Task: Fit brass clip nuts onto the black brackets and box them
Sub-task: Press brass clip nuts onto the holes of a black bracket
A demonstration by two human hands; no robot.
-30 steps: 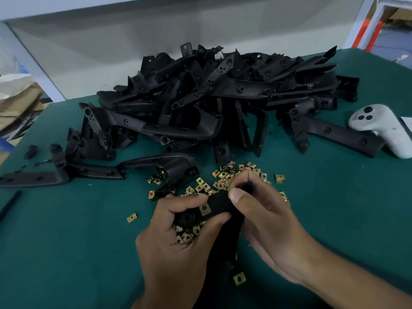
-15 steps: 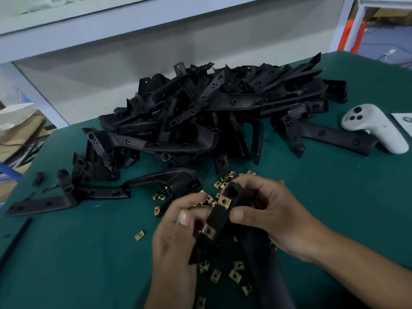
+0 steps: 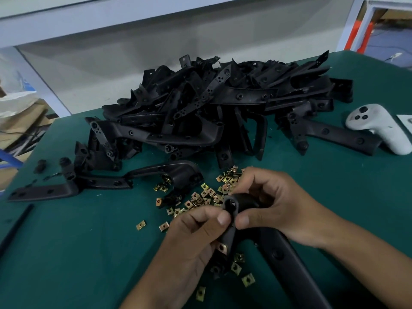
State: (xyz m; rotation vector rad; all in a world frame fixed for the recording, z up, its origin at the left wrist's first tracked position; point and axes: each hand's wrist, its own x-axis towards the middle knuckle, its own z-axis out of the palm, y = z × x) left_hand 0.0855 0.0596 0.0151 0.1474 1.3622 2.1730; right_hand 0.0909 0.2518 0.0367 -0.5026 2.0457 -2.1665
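Nearest to us, a long black arm of the bracket [image 3: 287, 259] runs down toward the bottom edge of the view, over the green table [image 3: 66, 253]. Our left hand [image 3: 189, 239] is closed around the bracket's lower, narrower part, thumb pressed on top, and just below that thumb a brass clip nut [image 3: 221, 248] sits fitted on the bracket's edge. Our right hand [image 3: 278, 208] grips the rounded upper end of the same bracket, thumb and forefinger pinched beside its dark round hole (the two thumbs nearly meet there). The bracket is held up off the table between both hands.

Under and around the hands, loose clip nuts [image 3: 209, 195] lie scattered on the green surface, the thickest cluster just beyond our fingers, a few strays nearer to us and to the left.

A little farther, on the left, a single bracket [image 3: 73, 186] lies flat, and a curved one rests beside the nuts. Behind these rises the big heap of black brackets [image 3: 218, 101], tangled and overlapping across the middle of the table. At the right, just beside the heap's edge, lies a white handheld controller [image 3: 379, 128]. Beyond the table stands a pale wall, with cardboard at the far left.
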